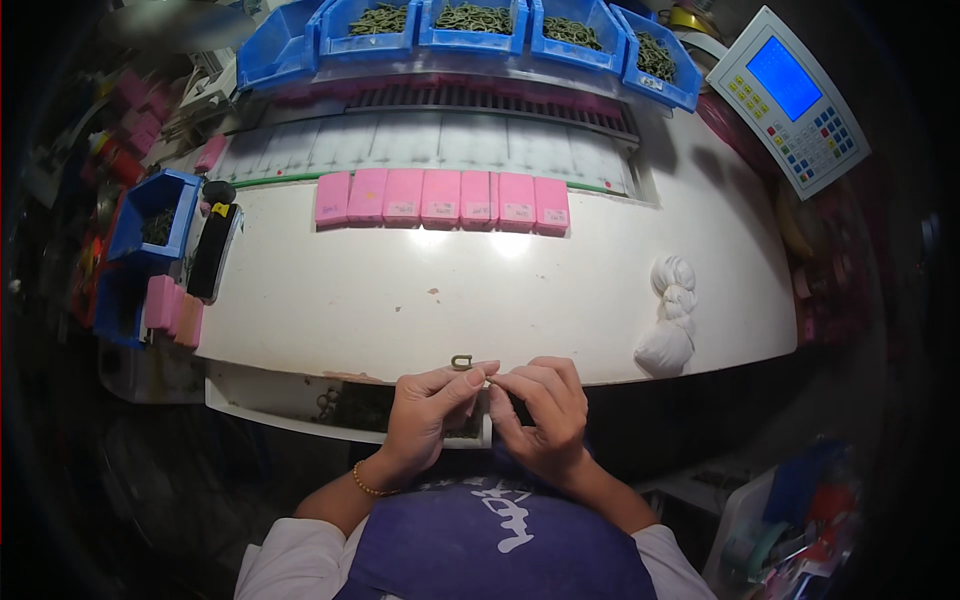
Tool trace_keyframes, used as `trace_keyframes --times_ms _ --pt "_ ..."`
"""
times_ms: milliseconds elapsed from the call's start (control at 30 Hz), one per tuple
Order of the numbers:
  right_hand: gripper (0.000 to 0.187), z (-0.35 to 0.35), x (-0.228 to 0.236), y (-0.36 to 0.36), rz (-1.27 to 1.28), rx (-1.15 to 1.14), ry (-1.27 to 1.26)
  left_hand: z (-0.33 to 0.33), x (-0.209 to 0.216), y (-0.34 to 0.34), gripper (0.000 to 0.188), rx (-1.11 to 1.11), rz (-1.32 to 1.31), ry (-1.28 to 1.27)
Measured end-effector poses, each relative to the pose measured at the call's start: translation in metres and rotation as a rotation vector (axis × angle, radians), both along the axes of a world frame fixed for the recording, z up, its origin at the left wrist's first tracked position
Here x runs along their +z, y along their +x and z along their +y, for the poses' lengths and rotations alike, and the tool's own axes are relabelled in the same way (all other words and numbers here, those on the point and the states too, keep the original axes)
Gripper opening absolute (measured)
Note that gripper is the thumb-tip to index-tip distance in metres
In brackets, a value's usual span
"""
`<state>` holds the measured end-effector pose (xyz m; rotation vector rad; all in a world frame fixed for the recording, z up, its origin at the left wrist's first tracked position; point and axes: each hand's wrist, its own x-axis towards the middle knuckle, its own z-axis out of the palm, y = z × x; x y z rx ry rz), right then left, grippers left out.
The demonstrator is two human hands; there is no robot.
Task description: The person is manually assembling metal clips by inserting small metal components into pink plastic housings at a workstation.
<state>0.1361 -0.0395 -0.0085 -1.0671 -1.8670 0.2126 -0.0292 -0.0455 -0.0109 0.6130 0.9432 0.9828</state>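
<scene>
Both hands meet at the table's front edge, above an open drawer. My left hand (pixel 432 408) is closed, and a small olive-green loop-shaped piece (pixel 461 362) sticks up from its fingers, standing out against the white table (pixel 560 300). Close beside it, my right hand (pixel 545 405) has thumb and fingers pinched together near the left fingertips. What lies in that pinch is too small to make out. Under the hands, the white drawer (pixel 280 416) holds dark material and what look like scissor handles, partly covered by the left hand.
Pink blocks (pixel 441 197) stand in a row before a glass-like panel (pixel 400 140). Blue bins (pixel 475 30) with green pieces line the back. A twisted white bundle (pixel 675 310) lies right, below a keypad device with a blue screen (pixel 790 100). More blue bins (pixel 155 215) stand left.
</scene>
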Motion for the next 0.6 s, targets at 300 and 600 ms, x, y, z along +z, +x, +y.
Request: trace_keyframes --times_ms 300,600 --pt "0.019 0.0018 -0.0006 -0.0008 0.016 0.005 -0.034 0.0009 0.0011 0.0044 0.029 0.015 0.12 0.098" --pt "0.019 0.0008 -0.0052 -0.0021 0.038 -0.043 -0.013 -0.0016 -0.0052 0.0088 0.023 0.017 0.151 0.146"
